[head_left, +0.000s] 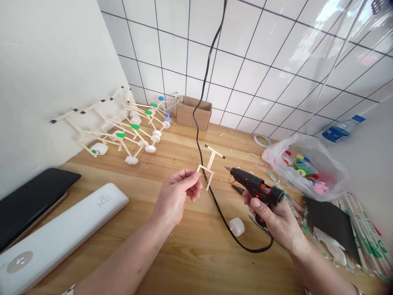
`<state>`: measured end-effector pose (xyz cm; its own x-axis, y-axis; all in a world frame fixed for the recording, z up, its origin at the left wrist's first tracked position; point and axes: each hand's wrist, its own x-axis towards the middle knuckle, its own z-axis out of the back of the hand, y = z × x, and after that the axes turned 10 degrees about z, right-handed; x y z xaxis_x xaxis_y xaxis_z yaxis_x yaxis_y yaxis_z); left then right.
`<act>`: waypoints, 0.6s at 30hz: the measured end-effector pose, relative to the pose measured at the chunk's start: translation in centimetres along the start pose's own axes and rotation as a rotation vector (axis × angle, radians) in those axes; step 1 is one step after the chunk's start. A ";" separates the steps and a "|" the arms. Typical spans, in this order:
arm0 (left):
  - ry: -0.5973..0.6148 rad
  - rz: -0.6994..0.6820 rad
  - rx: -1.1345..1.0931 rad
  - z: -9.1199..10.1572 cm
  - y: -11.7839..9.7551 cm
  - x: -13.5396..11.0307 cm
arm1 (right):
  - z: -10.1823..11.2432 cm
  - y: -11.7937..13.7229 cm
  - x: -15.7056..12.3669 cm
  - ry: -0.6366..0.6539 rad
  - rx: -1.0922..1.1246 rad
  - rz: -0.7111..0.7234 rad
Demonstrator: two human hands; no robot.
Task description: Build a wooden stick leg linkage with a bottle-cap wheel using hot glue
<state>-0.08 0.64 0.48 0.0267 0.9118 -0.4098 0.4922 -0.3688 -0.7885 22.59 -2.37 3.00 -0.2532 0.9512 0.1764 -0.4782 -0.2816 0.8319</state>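
My left hand [178, 194] pinches a small frame of thin wooden sticks [209, 166] and holds it up above the wooden table [172, 254]. My right hand [273, 219] grips a black glue gun [256, 186] with an orange trigger. Its nozzle points left, a short gap from the stick frame. The gun's black cord [215, 200] loops across the table and runs up the tiled wall. A white bottle cap [237, 226] lies on the table between my hands.
Several finished stick-and-cap models [129, 131] lean in the back left corner beside a small cardboard box [194, 112]. A white flat device [61, 233] and a black phone [30, 200] lie at left. A plastic bag of coloured caps [307, 168], a tape roll [262, 140] and chopstick packs [365, 233] sit at right.
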 end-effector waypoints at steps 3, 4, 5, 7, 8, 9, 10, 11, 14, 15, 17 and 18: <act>0.004 0.004 -0.002 0.0 0.0 -0.1 | -0.1 0.2 -0.2 0.007 0.000 -0.001; 0.005 0.005 -0.004 0.1 0.0 -0.1 | -0.1 0.2 -0.3 0.006 -0.003 0.002; 0.006 0.005 -0.006 0.1 0.0 -0.1 | -0.1 0.2 -0.3 0.005 -0.007 0.006; 0.007 0.005 -0.007 0.1 -0.1 0.0 | -0.2 0.1 -0.3 0.008 -0.010 0.012; 0.006 0.006 -0.007 0.1 -0.1 0.0 | -0.2 0.0 -0.3 0.010 -0.008 0.013; 0.006 0.007 -0.007 0.1 -0.1 0.0 | -0.2 -0.1 -0.3 0.011 -0.003 0.014; 0.006 0.009 -0.006 0.0 -0.1 0.0 | -0.3 -0.2 -0.3 0.016 0.001 0.016; 0.005 0.009 -0.007 0.0 -0.1 0.0 | -0.3 -0.2 -0.3 0.020 0.004 0.019; 0.005 0.014 -0.002 -0.2 0.0 -0.2 | -0.5 0.1 -0.7 0.047 -0.002 0.047; 0.008 0.016 0.003 -0.3 0.1 -0.2 | -0.6 0.3 -0.9 0.067 -0.006 0.062; 0.017 0.023 0.014 -0.4 0.3 -0.3 | -0.7 0.6 -1.4 0.116 -0.010 0.100; 0.021 0.028 0.020 -0.5 0.4 -0.3 | -0.8 0.7 -1.5 0.138 -0.012 0.118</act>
<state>0.55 0.28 0.51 0.0582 0.9045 -0.4226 0.4731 -0.3977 -0.7861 21.98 -4.14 2.93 -0.4209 0.8852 0.1982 -0.4484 -0.3930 0.8028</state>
